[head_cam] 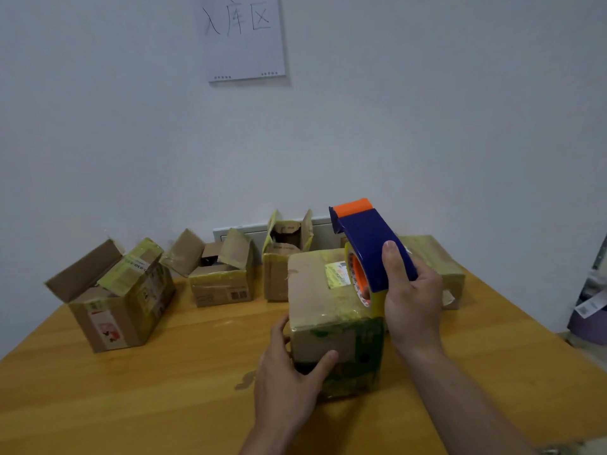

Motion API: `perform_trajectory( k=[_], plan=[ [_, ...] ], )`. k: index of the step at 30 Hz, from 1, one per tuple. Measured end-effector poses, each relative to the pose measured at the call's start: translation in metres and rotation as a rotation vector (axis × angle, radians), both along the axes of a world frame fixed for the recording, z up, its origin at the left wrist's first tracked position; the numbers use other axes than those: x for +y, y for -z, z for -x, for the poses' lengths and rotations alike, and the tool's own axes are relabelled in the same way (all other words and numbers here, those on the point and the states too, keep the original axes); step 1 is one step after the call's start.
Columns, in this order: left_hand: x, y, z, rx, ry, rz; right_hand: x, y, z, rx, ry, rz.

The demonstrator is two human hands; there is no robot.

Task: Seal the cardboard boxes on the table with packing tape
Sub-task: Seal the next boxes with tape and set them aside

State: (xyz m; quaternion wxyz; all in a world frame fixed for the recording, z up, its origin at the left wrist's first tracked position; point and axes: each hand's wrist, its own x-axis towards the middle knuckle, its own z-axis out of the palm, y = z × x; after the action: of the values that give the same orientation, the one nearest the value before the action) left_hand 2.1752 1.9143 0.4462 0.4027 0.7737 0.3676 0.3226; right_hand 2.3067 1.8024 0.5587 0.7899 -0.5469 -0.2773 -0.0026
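A closed cardboard box [315,290] with yellowish tape and a label on top stands in the middle of the wooden table [164,372]. My left hand [289,379] grips its near left corner, thumb on the front face. My right hand [410,297] holds a blue tape dispenser [368,244] with an orange blade guard and a yellowish tape roll, resting on the box's top right edge. Three boxes with open flaps stand behind: one far left [115,303], one in the middle [220,277], one further back [282,254].
Another closed taped box [437,257] lies behind my right hand at the back right. A white sheet with handwriting [244,37] hangs on the wall. A purple object with a label [591,307] sits off the table's right edge.
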Motion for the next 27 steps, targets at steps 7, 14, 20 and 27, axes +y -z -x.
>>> perform_trajectory(
  k=[7,14,20,27],
  plan=[
    [0.002,0.004,-0.026,-0.108,0.091,0.025,0.005,0.006,-0.012,0.031,-0.016,-0.009],
    [0.003,0.007,-0.051,-0.100,0.159,-0.040,0.009,0.013,-0.024,0.047,-0.018,0.002],
    [0.014,0.006,-0.071,-0.089,0.176,-0.062,0.019,0.015,-0.033,0.027,-0.012,0.008],
    [0.036,0.006,-0.090,0.036,0.175,-0.139,0.039,0.024,-0.047,-0.023,0.058,-0.070]
  ],
)
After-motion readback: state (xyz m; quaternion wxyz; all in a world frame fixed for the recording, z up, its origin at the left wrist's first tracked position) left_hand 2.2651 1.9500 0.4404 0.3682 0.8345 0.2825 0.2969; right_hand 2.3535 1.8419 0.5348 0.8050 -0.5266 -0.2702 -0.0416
